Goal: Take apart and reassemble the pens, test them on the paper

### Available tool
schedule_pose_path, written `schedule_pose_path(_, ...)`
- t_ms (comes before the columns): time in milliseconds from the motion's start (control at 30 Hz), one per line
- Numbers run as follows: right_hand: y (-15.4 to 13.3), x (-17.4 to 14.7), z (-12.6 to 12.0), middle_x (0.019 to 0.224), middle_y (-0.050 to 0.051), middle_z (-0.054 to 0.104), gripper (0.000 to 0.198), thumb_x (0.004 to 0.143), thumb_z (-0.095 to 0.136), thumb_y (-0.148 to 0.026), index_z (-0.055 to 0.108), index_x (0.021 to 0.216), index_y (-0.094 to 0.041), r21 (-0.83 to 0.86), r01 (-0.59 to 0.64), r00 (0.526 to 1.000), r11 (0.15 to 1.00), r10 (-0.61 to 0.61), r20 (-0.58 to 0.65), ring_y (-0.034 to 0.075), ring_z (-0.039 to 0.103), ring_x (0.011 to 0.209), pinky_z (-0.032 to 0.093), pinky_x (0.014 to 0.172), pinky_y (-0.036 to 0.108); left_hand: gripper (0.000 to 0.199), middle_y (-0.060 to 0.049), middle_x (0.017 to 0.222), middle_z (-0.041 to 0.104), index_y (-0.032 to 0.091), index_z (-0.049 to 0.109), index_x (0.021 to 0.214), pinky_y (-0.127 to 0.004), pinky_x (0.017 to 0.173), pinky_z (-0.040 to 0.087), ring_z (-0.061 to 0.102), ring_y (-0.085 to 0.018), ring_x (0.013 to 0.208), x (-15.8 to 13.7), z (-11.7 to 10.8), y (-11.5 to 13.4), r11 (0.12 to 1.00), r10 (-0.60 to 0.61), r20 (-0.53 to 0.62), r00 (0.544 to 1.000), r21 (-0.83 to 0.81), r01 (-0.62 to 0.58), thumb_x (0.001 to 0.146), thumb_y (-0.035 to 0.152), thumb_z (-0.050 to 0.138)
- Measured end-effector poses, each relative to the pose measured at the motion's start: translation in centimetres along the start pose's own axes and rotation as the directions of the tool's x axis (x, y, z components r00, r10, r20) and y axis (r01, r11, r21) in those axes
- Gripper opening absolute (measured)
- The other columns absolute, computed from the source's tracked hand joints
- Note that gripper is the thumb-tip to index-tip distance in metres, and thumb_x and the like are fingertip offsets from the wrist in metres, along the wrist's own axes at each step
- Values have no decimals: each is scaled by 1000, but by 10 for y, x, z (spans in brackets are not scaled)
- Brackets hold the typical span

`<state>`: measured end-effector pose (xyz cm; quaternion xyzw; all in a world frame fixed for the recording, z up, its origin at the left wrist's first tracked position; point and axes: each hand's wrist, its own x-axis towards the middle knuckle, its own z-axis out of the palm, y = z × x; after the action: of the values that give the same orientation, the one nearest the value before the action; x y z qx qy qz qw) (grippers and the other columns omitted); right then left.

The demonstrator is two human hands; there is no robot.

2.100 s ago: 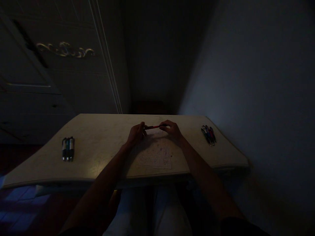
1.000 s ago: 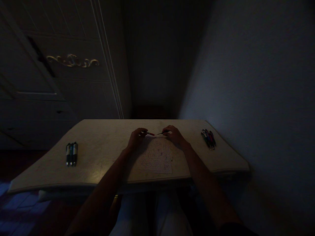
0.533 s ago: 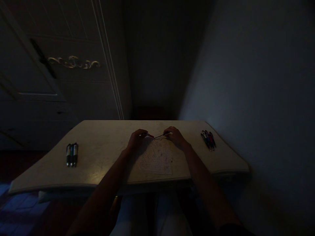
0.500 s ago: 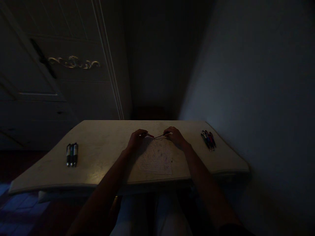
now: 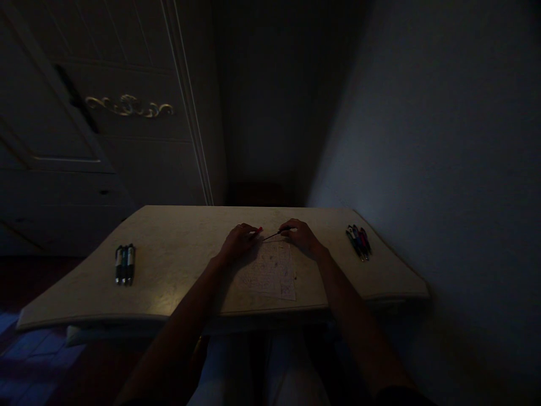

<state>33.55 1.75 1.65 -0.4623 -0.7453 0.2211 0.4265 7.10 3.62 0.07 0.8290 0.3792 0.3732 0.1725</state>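
My left hand [image 5: 240,239] is closed on a small red pen part [image 5: 258,230], whose end sticks out past the fingertips. My right hand [image 5: 298,233] pinches a dark pen part, from which a thin dark rod like a refill [image 5: 271,235] points left and down toward my left hand. The two pieces are apart. Below both hands a sheet of paper [image 5: 270,276] with scribbled marks lies on the table. Dim light hides the finer detail of what the fingers hold.
Three pens [image 5: 124,264] lie side by side on the left of the pale table [image 5: 177,237]. Several more pens [image 5: 359,243] form a bunch at the right. A wall [image 5: 422,141] borders the right side, and a cabinet [image 5: 147,163] stands behind at left.
The red part in my left hand has tilted upward and moved away from the thin rod's tip, which it met before. My right hand has hardly moved.
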Motion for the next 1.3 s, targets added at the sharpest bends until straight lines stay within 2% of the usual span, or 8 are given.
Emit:
schedule_pose_path(133, -2, 1, 2, 89, 6, 71, 12, 75, 73, -23, 76, 87, -20, 29, -20, 1000, 999, 20, 20, 20, 65, 87, 47, 84, 34, 27, -11, 103, 69, 22, 76, 99, -40, 90, 49, 63, -24, 96, 0, 3, 0, 995, 99, 36, 994, 26, -100, 82, 38, 63)
schedule_pose_path(267, -3, 1, 5, 89, 6, 71, 11, 75, 73, -23, 76, 86, -20, 23, -2, 999, 1000, 1, 42, 20, 64, 87, 47, 85, 35, 21, -12, 104, 68, 23, 78, 88, -42, 87, 50, 63, -25, 93, -2, 5, -1, 994, 82, 52, 995, 70, -85, 82, 35, 63)
schedule_pose_path(400, -2, 2, 8, 86, 5, 70, 10, 74, 75, -20, 77, 84, -22, 5, 46, 997, 999, -47, 66, 20, 63, 85, 47, 84, 34, 19, -11, 106, 67, 23, 79, 87, -42, 90, 50, 62, -26, 97, -2, 5, 0, 994, 68, 58, 996, 87, -72, 81, 31, 63)
schedule_pose_path(567, -2, 1, 8, 83, 4, 67, 13, 73, 75, -15, 78, 81, -24, -86, 70, 997, 994, -66, 42, 20, 59, 84, 46, 80, 34, 18, -11, 109, 66, 22, 78, 88, -43, 93, 48, 61, -27, 102, 0, 4, 1, 991, 59, 38, 998, 120, -64, 81, 28, 63)
schedule_pose_path(733, -3, -1, 2, 83, 5, 65, 15, 74, 74, -13, 78, 81, -26, -137, 113, 993, 984, -107, 49, 21, 58, 86, 45, 80, 35, 15, -12, 107, 66, 22, 78, 85, -44, 92, 48, 62, -27, 100, 0, 3, -1, 993, 82, 34, 996, 85, -85, 79, 27, 66)
schedule_pose_path(1067, 4, -4, -8, 83, 5, 66, 21, 70, 74, -7, 78, 81, -24, -221, 76, 997, 972, -69, 40, 21, 57, 85, 43, 80, 36, 15, -12, 105, 66, 22, 78, 82, -44, 89, 50, 63, -27, 97, -1, 1, -3, 994, 53, 30, 998, 95, -56, 77, 27, 65)
schedule_pose_path(1300, 3, -2, -10, 86, 6, 70, 13, 75, 73, -14, 77, 84, -22, -196, 78, 997, 977, -79, 2, 22, 60, 87, 44, 84, 36, 16, -12, 103, 67, 20, 78, 84, -44, 87, 50, 62, -27, 96, -1, 0, -7, 991, 90, 23, 996, 101, -91, 78, 26, 64)
